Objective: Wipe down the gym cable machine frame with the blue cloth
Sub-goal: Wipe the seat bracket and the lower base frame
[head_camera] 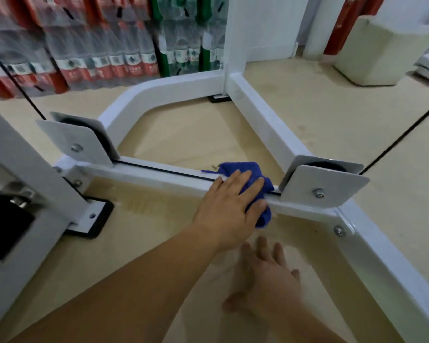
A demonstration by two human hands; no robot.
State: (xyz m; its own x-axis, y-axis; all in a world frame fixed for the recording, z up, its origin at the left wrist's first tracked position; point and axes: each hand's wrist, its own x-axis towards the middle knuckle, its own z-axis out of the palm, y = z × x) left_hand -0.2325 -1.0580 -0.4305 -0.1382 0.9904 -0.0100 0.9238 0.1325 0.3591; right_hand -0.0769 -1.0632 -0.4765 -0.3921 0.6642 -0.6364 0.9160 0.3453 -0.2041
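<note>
**Left hand wiping low crossbar**

One cloth, centre-right, is pressed onto the crossbar by the left hand. Fingers lie flat, likely for full contact, near the right one of two brackets. The right hand, lower centre, is blurred, spread and empty, probably for balance. Hands apart.

Frame: white painted metal, smooth, glossy. Pulley plates: same finish; bolts bare bright steel. Blue cloth: fuzzy, matt. Floor: beige, smooth, faint sheen. Bottle packs, 11 o'clock: shiny plastic wrap.
</note>
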